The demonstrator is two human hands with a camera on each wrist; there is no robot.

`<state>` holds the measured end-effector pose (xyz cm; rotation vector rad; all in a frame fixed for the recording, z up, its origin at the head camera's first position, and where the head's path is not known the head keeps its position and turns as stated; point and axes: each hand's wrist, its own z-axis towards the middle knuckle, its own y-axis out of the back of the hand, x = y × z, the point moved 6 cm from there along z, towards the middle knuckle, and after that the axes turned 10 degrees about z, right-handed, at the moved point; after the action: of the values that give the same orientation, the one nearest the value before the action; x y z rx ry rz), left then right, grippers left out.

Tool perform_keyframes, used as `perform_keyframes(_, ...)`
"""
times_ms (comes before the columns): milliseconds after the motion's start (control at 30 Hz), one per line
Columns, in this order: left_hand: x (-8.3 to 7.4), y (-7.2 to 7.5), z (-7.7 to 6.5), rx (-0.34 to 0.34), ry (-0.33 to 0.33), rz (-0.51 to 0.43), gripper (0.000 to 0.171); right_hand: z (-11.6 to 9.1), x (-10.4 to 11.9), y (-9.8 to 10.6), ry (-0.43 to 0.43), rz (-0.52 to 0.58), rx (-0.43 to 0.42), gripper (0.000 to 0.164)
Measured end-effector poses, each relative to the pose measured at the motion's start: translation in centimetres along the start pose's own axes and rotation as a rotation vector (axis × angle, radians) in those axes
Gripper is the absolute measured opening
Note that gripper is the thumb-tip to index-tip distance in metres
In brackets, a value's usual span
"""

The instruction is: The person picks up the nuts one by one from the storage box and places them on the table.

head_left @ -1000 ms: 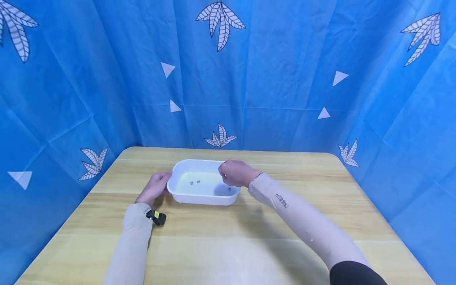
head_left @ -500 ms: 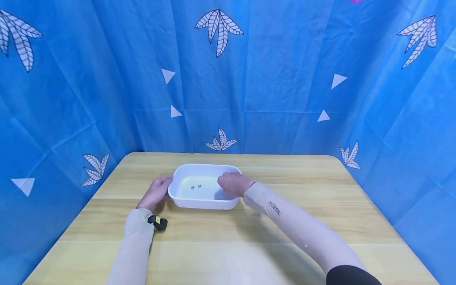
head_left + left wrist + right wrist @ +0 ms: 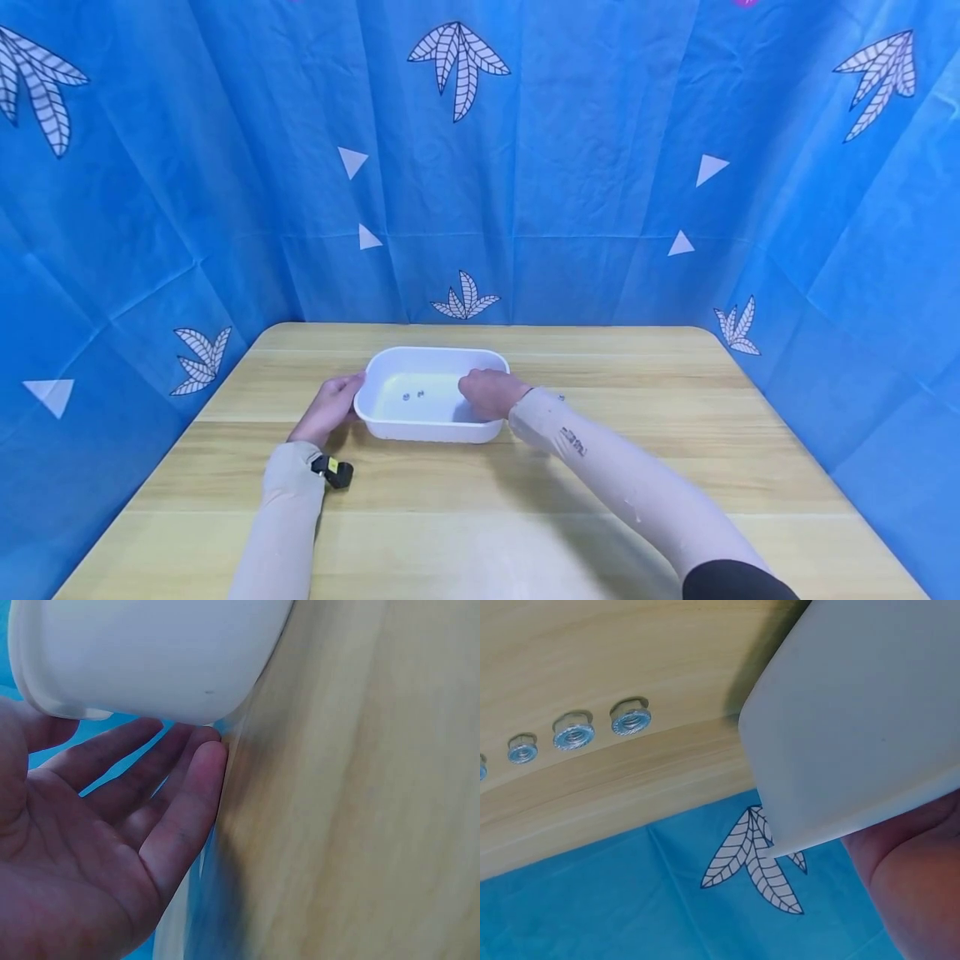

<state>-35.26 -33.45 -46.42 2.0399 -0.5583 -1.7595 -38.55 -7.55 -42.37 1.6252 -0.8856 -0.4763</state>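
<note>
A white plastic tub stands on the table with two small metal nuts on its floor. At its left end my left hand holds the tub, thumb at the rim and fingers under the outer wall, as the left wrist view shows. My right hand reaches down inside the tub's right end. Its fingertips are out of sight, so whatever they touch is hidden. Several flange nuts sit in a row on the tabletop outside the tub in the right wrist view.
The wooden table carries the tub near its far side. A blue curtain with leaf prints surrounds it at the back and sides. One nut peeks out beyond my right sleeve.
My right hand has lowered into the tub and covers the spot where a third nut showed. The left hand keeps its place. The head view has tilted up slightly.
</note>
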Motion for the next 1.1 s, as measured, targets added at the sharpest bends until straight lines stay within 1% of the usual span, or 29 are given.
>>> perform_keyframes(200,-0.04,0.06,0.08,-0.003,-0.008,-0.006,0.066,0.05,-0.01,0.05,0.015,0.045,-0.005,0.011)
perform_keyframes(367,-0.06,0.08,-0.03,-0.001,-0.011,-0.007,0.066,-0.14,-0.10,0.15,-0.001,0.076,0.004,0.010)
perform_keyframes(533,-0.01,-0.02,-0.07,0.006,-0.003,-0.002,0.067,-0.38,-0.16,0.22,-0.032,0.072,0.021,0.010)
perform_keyframes(800,0.07,0.12,0.00,0.002,0.005,0.005,0.066,-0.34,0.08,0.15,-0.018,0.038,0.021,0.018)
perform_keyframes(1100,0.11,0.06,0.05,0.000,-0.003,-0.001,0.064,-0.22,0.10,-0.05,-0.028,0.022,0.024,0.021)
